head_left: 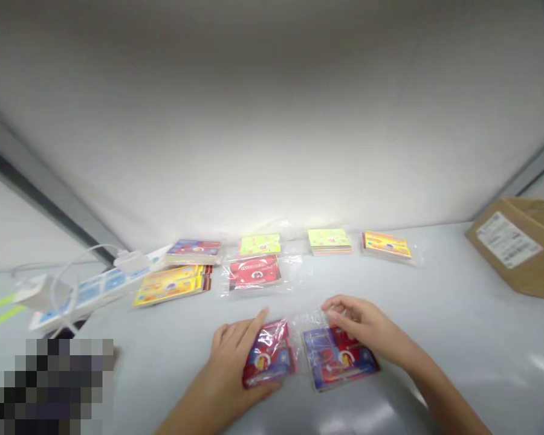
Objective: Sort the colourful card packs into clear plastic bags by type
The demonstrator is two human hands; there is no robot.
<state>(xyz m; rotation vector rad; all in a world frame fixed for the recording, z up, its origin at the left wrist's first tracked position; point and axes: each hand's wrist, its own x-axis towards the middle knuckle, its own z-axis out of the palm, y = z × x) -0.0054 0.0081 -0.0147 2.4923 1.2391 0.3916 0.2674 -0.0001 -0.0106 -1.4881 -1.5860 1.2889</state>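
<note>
My left hand (236,359) is closed round the left edge of a red and blue card pack (272,356) in a clear bag, thumb and fingers on opposite sides. To its right, a second red and blue card pack (333,365) lies slightly turned on the table, with clear plastic at its upper left. My right hand (360,326) lies over the upper right of this pack, its fingers curled and pinched at the top edge of the clear plastic bag (312,320). The fingertips are partly hidden. Just beyond both hands is a bagged red card pack (255,272).
Along the wall lie a purple-red pack (194,249), yellow packs (172,285), green packs (260,244) (330,239) and a bagged yellow-orange pack (387,244). A power strip (100,287) with a white cable is at left, a cardboard box (521,248) at right.
</note>
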